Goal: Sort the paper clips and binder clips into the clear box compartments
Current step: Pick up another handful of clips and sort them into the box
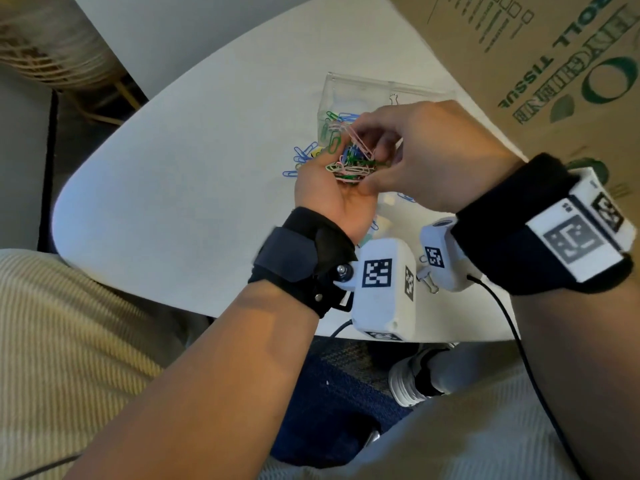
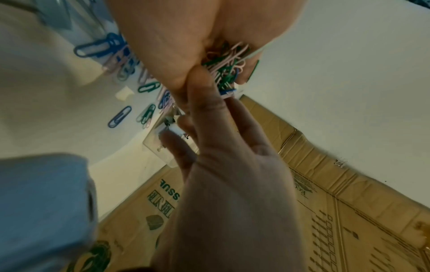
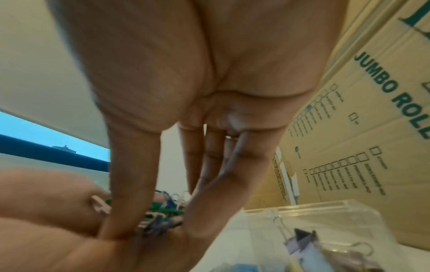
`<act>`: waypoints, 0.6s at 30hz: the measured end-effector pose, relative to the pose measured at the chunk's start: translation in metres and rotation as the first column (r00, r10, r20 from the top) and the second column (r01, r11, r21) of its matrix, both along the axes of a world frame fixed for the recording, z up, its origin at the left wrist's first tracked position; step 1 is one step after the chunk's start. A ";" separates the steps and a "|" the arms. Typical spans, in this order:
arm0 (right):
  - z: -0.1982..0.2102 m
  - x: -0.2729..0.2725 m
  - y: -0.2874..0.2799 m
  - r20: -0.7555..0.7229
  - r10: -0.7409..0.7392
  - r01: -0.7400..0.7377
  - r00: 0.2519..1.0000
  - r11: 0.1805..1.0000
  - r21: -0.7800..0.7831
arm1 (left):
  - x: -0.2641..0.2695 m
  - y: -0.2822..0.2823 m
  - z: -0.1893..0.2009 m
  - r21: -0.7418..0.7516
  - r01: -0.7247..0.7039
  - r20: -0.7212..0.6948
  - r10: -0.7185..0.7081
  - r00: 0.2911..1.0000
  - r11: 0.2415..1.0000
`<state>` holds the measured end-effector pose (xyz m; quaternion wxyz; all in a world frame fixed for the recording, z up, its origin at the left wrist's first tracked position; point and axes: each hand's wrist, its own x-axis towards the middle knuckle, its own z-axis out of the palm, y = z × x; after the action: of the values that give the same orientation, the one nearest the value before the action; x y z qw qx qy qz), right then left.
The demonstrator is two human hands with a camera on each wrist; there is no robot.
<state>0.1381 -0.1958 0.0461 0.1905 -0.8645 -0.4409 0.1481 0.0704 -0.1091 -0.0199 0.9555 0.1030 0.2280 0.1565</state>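
The brown cardboard carton printed in green (image 1: pixel 540 64) stands behind the clear plastic compartment box (image 1: pixel 360 85), which rests on the white rounded table (image 1: pixel 173 168). Just in front of that box, the left hand (image 1: pixel 332 195) lies palm up, fingers cupped around a tangled heap of pink, green and blue paper clips (image 1: pixel 349 161). The right hand (image 1: pixel 426 150) hovers over the heap, thumb and fingers closed on some of the clips. Step in hand, by judgement: gathering clips for transfer. The next move calls for carrying the heap over the box's paper-clip compartment. Loose blue paper clips (image 1: pixel 302 154) lie left of the box. The box dividers are hidden behind the hands; a silver-handled binder clip (image 3: pixel 302 239) inside it appears blurred.
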 end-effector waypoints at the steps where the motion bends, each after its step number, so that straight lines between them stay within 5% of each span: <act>1: -0.003 -0.003 0.002 0.013 -0.011 0.011 1.000 1.000 -0.002 | 0.000 -0.001 0.000 0.004 -0.004 -0.016 0.004 1.000 1.000; 10: -0.014 -0.012 0.011 0.055 -0.054 0.051 0.997 0.998 0.048 | -0.004 0.007 -0.002 0.027 -0.020 -0.050 0.022 0.999 0.999; 13: -0.016 -0.008 0.008 -0.181 -0.121 0.146 0.976 0.981 0.130 | -0.005 0.009 -0.003 -0.007 -0.002 -0.013 0.002 1.000 1.000; 18: -0.015 -0.002 0.004 -0.552 -0.128 0.307 0.824 0.920 0.246 | -0.005 0.016 -0.010 -0.072 -0.026 0.021 0.027 0.999 0.997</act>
<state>0.1357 -0.1918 0.0310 0.4585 -0.7926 -0.2873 0.2810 0.0655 -0.0934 -0.0301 0.9588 0.0639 0.2241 0.1621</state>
